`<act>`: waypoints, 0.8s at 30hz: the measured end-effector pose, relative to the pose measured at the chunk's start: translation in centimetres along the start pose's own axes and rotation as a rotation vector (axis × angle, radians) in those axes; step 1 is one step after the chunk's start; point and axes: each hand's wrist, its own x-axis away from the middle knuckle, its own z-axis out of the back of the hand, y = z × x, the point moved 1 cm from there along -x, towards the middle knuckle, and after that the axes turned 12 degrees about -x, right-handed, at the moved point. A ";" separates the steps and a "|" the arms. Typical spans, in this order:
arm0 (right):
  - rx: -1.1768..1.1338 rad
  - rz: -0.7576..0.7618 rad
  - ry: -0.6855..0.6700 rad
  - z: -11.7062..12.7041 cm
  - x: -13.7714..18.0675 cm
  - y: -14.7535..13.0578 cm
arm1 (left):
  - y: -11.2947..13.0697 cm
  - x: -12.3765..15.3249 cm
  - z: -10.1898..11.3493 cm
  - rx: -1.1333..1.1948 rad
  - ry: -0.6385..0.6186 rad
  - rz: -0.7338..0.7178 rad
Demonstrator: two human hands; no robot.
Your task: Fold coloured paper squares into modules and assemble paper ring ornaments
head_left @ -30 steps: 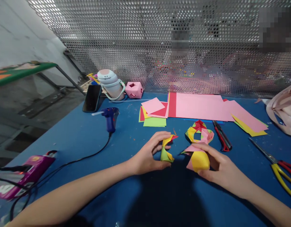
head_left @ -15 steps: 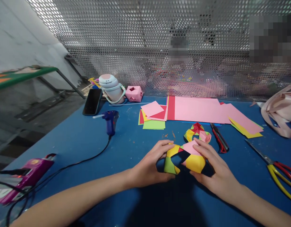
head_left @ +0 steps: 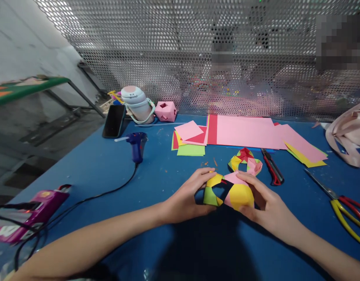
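Between my two hands is a folded paper shape (head_left: 225,189) made of yellow, green, pink, red and dark blue pieces. My left hand (head_left: 190,195) is closed around its left end, fingers on top and thumb below. The right end is gripped by my right hand (head_left: 264,203) in the same way, over the pink and yellow pieces. My palms hide both outer ends. Just behind, on the blue table (head_left: 156,171), lies a second folded paper piece (head_left: 245,162) in red, yellow and pink, shaped like an open ring.
A glue gun (head_left: 137,146), phone (head_left: 114,121), bottle (head_left: 137,105) and pink paper cube (head_left: 165,111) stand left. Paper sheets (head_left: 241,130) and small squares (head_left: 190,132) lie behind. A box cutter (head_left: 272,168) and scissors (head_left: 333,195) are right; a corded purple power strip (head_left: 36,212) is left.
The folded paper shape is tilted slightly between my hands, and my right fingers have shifted a little over it. The view has tipped slightly, so everything sits somewhat higher.
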 end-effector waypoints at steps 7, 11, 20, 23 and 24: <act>-0.117 -0.069 -0.011 -0.3 -0.3 0.0 | 0.2 0.0 -0.2 -0.086 0.007 0.033; -0.124 -0.078 -0.054 0.2 -0.7 0.1 | 0.3 -0.1 -0.3 -0.091 -0.004 0.023; -0.141 -0.066 -0.051 -0.4 -0.6 0.5 | 0.8 0.0 -0.8 -0.108 0.028 0.110; -0.128 -0.042 -0.048 -0.6 -0.5 0.9 | 0.9 0.1 -0.9 -0.106 0.024 0.111; -0.112 -0.034 -0.049 -0.7 -0.5 1.0 | 0.9 0.1 -1.0 -0.104 0.026 0.109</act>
